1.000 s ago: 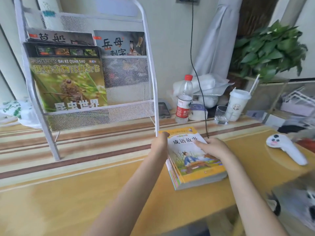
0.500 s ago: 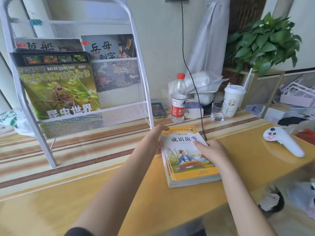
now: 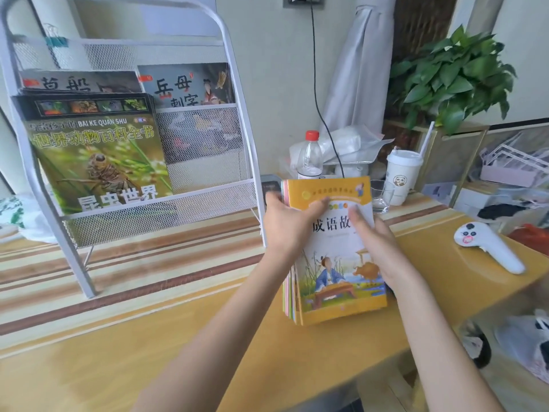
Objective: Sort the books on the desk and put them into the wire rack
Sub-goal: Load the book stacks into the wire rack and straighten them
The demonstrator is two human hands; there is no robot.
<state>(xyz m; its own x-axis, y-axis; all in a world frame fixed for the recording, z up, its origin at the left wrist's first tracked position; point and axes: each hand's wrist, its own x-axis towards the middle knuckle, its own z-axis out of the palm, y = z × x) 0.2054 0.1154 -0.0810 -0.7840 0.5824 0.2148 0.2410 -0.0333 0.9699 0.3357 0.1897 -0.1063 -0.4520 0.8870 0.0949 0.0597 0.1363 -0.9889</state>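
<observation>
Three books already stand in my white wire-mesh rack (image 3: 205, 162): a large insect encyclopedia with a green cover (image 3: 95, 156) fills the left of the lower tier, and two dark-covered picture books (image 3: 187, 86) lean side by side in the tier behind it. The right half of the lower tier, beside the encyclopedia, looks free, so I judge that is where the next lot could go. What is left, as far as I can see, is the stack of thin yellow-covered storybooks (image 3: 335, 281) that I have between my hands.

That stack is tipped up on its near edge on the yellow wooden desk (image 3: 148, 337), cover facing me, just to the right of the rack's right leg. I count it as one bundle of several slim volumes, judging by the coloured spines showing along its left side.

My left hand (image 3: 289, 224) grips the stack's upper left edge, thumb lying across the front cover and fingers curled round behind, where I cannot see them. My right hand (image 3: 377, 248) holds the right side, with its straight fingers (image 3: 358, 217) pressed flat on the cover over the title; its thumb is hidden, so I cannot tell whether it wraps round the back. Neither hand is free.
</observation>
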